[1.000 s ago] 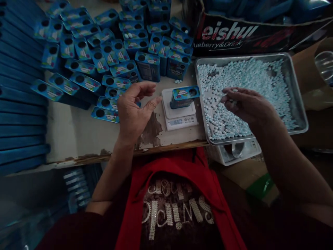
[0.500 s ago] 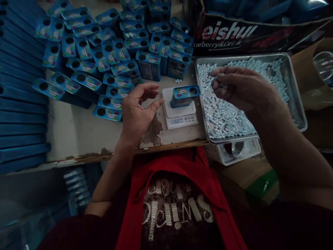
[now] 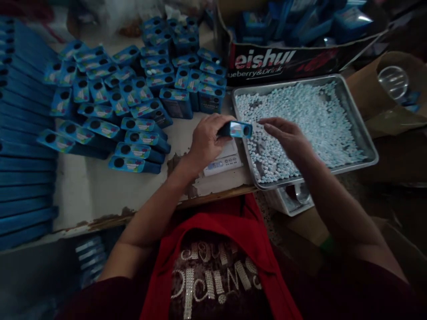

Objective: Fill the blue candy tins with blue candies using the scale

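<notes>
My left hand (image 3: 210, 138) is wrapped around a blue candy tin (image 3: 240, 129), lifted off the small white digital scale (image 3: 230, 165) and tilted so its top with the round dark hole faces right, toward the tray. The scale lies below that hand, partly covered, its display too blurred to read. Over the left part of a metal tray (image 3: 373, 151), my right hand (image 3: 287, 135) hovers with fingers stretched toward the tin. I see nothing between those fingers. Small white and light-blue candies (image 3: 310, 115) cover most of the tray.
Many similar blue tins (image 3: 133, 151) stand in groups on the worn table, with stacked blue tins (image 3: 26, 169) along the left. A black printed box (image 3: 260, 62) holds more blue packs behind the tray. At right is a paper bag (image 3: 367, 84) with a clear cup.
My left hand has moved right, taken hold of the tin on the scale, and tilted it toward the tray. My right hand has opened from a pinch and come lower. The camera view has shifted.
</notes>
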The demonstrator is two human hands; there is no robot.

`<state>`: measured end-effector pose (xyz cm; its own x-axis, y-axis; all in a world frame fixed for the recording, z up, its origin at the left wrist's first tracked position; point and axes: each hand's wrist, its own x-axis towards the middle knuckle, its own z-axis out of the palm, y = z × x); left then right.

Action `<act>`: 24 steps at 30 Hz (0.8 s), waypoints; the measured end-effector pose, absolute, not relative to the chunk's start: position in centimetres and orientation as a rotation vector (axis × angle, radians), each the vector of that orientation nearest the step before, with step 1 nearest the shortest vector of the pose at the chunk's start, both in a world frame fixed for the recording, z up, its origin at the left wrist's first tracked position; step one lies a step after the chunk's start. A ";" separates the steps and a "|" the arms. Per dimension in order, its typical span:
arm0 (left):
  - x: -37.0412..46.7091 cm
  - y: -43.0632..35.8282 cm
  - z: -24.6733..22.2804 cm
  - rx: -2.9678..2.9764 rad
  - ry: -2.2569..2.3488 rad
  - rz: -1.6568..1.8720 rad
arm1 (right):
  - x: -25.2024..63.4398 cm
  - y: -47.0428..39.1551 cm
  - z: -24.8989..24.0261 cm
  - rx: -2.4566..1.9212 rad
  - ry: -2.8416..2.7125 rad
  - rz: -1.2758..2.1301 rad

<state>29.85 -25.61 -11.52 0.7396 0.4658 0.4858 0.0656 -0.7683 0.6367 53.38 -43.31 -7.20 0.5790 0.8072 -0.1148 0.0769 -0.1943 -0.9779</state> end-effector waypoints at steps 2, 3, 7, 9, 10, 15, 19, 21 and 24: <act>31.5 -26.6 -8.8 2.558 0.253 0.902 | 52.2 -43.4 -9.0 -1.450 -0.414 0.935; 32.4 -27.1 -7.8 2.645 0.161 0.909 | 51.6 -43.3 -9.7 -1.335 -0.251 1.020; 35.5 -27.9 -7.0 2.789 -0.121 0.864 | 49.9 -42.4 -10.8 -0.986 0.188 1.149; 36.1 -27.1 -8.0 2.760 -0.046 0.856 | 49.7 -42.1 -10.7 -0.886 0.295 1.146; 36.2 -26.6 -8.5 2.722 0.016 0.866 | 49.7 -42.0 -10.6 -0.857 0.324 1.148; 34.7 -25.0 -10.0 2.455 0.194 0.952 | 50.1 -41.7 -9.8 -0.852 0.378 1.200; 34.2 -26.5 -10.0 2.500 0.160 1.107 | 50.1 -41.5 -10.1 -0.865 0.317 1.208; 34.6 -27.3 -10.3 2.513 0.028 1.170 | 50.0 -41.3 -10.4 -0.860 0.271 1.173; 35.6 -27.3 -11.2 2.504 -0.096 1.163 | 49.8 -41.1 -10.2 -0.866 0.292 1.114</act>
